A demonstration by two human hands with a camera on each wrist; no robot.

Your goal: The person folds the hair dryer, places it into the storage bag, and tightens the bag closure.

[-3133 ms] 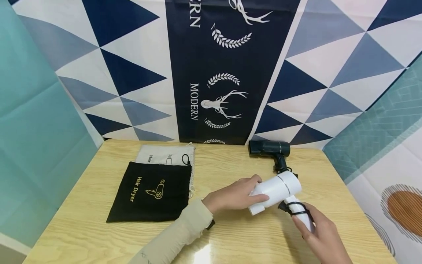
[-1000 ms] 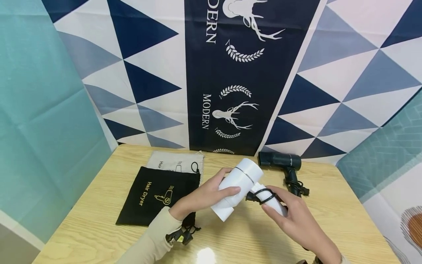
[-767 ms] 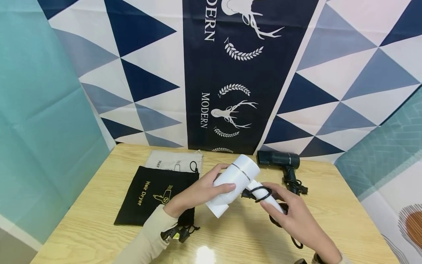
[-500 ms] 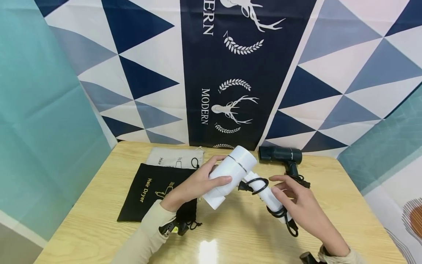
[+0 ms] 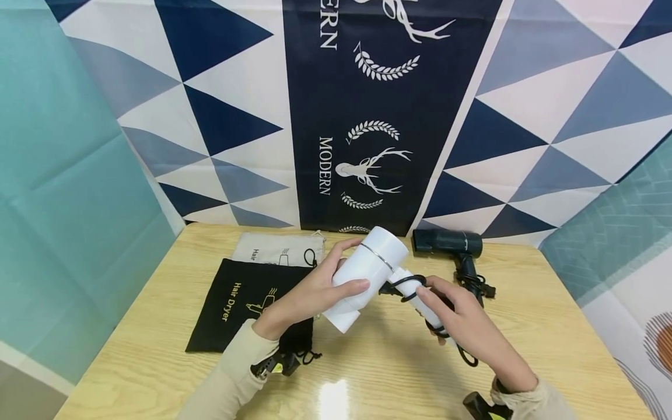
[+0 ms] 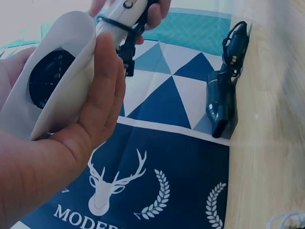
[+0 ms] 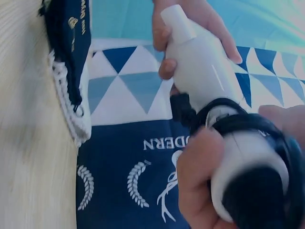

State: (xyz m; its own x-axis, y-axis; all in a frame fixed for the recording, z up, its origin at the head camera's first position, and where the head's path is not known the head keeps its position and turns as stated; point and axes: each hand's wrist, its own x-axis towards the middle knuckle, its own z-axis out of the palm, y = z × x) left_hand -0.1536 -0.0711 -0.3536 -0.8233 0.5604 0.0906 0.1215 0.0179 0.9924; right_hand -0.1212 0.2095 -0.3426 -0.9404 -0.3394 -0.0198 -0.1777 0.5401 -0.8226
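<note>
A white hair dryer (image 5: pixel 367 265) is held above the table between both hands. My left hand (image 5: pixel 320 289) grips its barrel, thumb over the near side, nozzle toward the lower left. My right hand (image 5: pixel 464 312) grips the handle (image 7: pixel 245 157), which has a black cord (image 5: pixel 412 286) wound around it. The plug end pokes out beside the handle near the barrel. In the left wrist view the dark nozzle opening (image 6: pixel 50 78) shows past my left fingers. Part of the handle is hidden by my right hand.
A black hair dryer (image 5: pixel 448 242) with its cord bundled lies at the back right of the wooden table (image 5: pixel 383 379). At left, a black drawstring pouch (image 5: pixel 231 332) printed "Hair Dryer" overlaps a pale pouch (image 5: pixel 252 248). A patterned backdrop stands behind the table.
The white hair dryer has moved left, its barrel tilting more steeply. My right hand loosened from the handle half a second ago and now grips it again, with a cord loop hanging below.
</note>
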